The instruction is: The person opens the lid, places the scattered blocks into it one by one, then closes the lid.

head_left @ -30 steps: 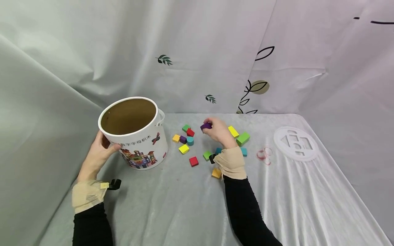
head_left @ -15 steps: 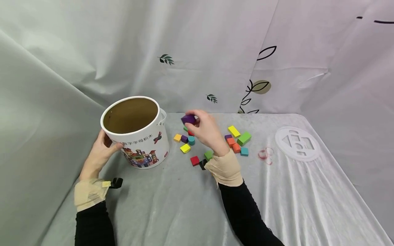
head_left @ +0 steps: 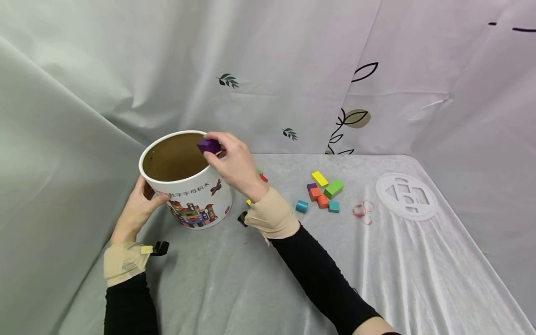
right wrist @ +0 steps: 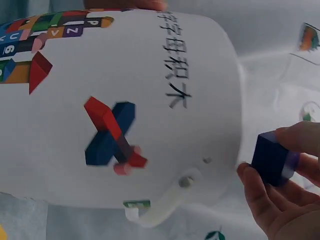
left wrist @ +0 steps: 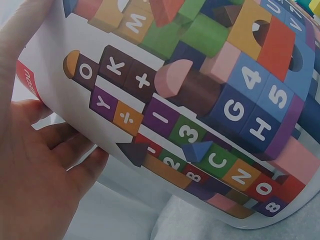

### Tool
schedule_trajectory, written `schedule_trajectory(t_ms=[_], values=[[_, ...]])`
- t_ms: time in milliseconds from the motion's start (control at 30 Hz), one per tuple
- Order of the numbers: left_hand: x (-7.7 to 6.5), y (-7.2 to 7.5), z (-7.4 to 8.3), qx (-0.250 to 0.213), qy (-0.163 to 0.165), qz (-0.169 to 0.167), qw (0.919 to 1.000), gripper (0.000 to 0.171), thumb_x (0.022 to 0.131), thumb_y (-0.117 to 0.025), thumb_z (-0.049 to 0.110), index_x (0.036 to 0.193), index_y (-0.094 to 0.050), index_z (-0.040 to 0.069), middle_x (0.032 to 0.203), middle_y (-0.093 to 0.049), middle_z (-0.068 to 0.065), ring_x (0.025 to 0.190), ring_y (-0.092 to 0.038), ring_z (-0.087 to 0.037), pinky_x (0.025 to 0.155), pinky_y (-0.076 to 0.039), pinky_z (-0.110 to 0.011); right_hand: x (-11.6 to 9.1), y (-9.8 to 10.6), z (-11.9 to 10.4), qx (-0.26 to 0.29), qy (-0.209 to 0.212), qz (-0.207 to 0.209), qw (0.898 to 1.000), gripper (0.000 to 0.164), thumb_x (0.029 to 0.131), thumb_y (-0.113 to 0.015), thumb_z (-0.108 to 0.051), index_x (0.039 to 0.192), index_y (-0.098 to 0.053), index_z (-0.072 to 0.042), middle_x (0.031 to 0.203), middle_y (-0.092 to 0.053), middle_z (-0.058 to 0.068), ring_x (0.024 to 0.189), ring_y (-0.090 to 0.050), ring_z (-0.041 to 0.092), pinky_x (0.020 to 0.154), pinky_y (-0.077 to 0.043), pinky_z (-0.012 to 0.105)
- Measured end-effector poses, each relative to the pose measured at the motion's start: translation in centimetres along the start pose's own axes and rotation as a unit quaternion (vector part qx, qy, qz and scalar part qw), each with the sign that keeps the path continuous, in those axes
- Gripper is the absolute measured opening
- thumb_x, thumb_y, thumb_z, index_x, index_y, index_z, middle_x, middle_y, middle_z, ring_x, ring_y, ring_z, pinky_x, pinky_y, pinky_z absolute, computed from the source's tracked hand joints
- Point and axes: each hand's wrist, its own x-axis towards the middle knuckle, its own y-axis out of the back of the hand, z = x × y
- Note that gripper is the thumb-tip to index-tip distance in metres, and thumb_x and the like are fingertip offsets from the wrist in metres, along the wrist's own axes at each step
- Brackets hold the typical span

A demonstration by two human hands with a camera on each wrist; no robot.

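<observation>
A white bucket (head_left: 197, 190) with printed building-block pictures stands tilted at the left of the table. My left hand (head_left: 136, 207) grips its left side, thumb on the front; in the left wrist view the fingers (left wrist: 85, 172) lie along the printed wall. Over the bucket's right rim, my right hand (head_left: 234, 160) pinches a purple block (head_left: 209, 145) between thumb and fingers. The right wrist view shows that same block (right wrist: 272, 159) beside the rim, close to the bucket's white handle (right wrist: 165, 205). Part of the bucket's inside is visible; its bottom is hidden.
Right of the bucket lie several blocks, among them a yellow one (head_left: 320, 179), a green one (head_left: 333, 189) and a teal cylinder (head_left: 302, 206). More blocks are partly hidden behind the right forearm. A white lid (head_left: 406, 196) with cut-out shapes lies farther right.
My right hand has carried the purple block leftward from among the blocks to above the bucket's rim. The left hand keeps its grip on the bucket.
</observation>
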Motion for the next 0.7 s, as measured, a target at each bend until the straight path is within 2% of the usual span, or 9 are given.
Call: schedule_trajectory(t_ms=[200, 333, 500, 700], values=[[-0.2, -0.1, 0.2, 0.020, 0.006, 0.002, 0.9998, 0.087, 0.087, -0.073, 0.003, 0.156, -0.022, 0.019, 0.146, -0.032, -0.021, 0.129, -0.035, -0.028, 0.096, -0.032, -0.016, 1.6, -2.1, -0.1, -0.035, 0.006, -0.025, 0.999, 0.032, 0.093, -0.067, -0.014, 0.124, -0.063, -0.006, 0.119, -0.061, 0.008, 0.098, -0.057, 0.013, 0.081, -0.043, 0.014], [-0.2, -0.1, 0.4, 0.037, 0.014, 0.001, 0.9992, 0.087, 0.088, -0.071, 0.004, 0.156, -0.021, 0.023, 0.146, -0.033, -0.019, 0.128, -0.035, -0.026, 0.095, -0.033, -0.016, 2.5, -3.2, -0.1, -0.084, -0.002, -0.067, 0.994, 0.031, 0.095, -0.065, -0.018, 0.124, -0.062, -0.008, 0.122, -0.062, 0.006, 0.104, -0.057, 0.013, 0.085, -0.042, 0.014], [-0.1, -0.1, 0.3, 0.031, 0.016, -0.001, 0.9994, 0.087, 0.088, -0.072, 0.005, 0.156, -0.021, 0.024, 0.146, -0.033, -0.019, 0.128, -0.035, -0.028, 0.094, -0.033, -0.016, 3.5, -4.1, -0.6, -0.164, -0.019, -0.138, 0.976, 0.033, 0.097, -0.060, -0.025, 0.128, -0.060, -0.012, 0.124, -0.061, 0.003, 0.110, -0.055, 0.012, 0.090, -0.041, 0.016], [-0.2, 0.0, 0.3, 0.031, 0.020, -0.004, 0.9993, 0.088, 0.089, -0.071, 0.004, 0.157, -0.020, 0.026, 0.146, -0.032, -0.020, 0.128, -0.034, -0.030, 0.094, -0.033, -0.017, 4.0, -4.7, -0.9, -0.235, -0.056, -0.182, 0.953, 0.032, 0.097, -0.059, -0.029, 0.127, -0.060, -0.017, 0.118, -0.063, -0.003, 0.104, -0.056, 0.009, 0.087, -0.043, 0.020]])
